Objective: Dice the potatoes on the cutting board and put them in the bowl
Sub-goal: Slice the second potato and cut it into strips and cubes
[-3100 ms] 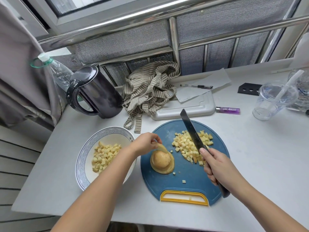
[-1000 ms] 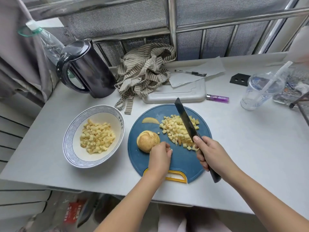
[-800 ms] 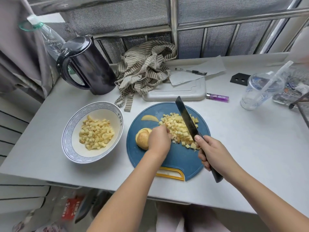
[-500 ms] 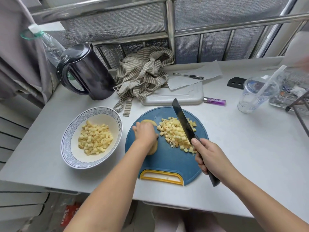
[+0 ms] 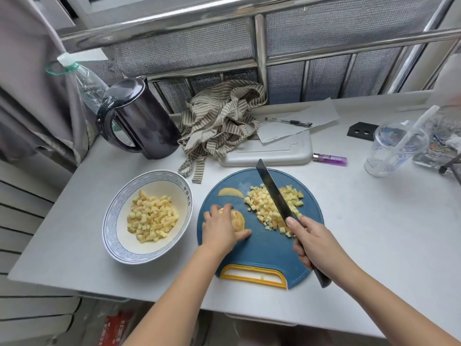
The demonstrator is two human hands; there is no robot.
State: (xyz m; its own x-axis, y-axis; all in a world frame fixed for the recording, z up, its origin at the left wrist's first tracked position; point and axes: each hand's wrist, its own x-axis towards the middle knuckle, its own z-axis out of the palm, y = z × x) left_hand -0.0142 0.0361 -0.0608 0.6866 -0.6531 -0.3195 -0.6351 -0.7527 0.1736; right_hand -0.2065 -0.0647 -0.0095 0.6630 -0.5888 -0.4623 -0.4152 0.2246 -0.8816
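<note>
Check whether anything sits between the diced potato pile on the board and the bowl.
Yes: the left hand, holding the uncut potato piece, lies on the cutting board between the diced pile and the bowl.

Left hand [image 5: 219, 229] holds potato [image 5: 238, 220] on board [image 5: 264, 250]; right hand [image 5: 314, 242] grips knife [image 5: 272, 189].

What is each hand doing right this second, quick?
The left hand grips the potato half on the cutting board.
The right hand grips the knife.
</note>
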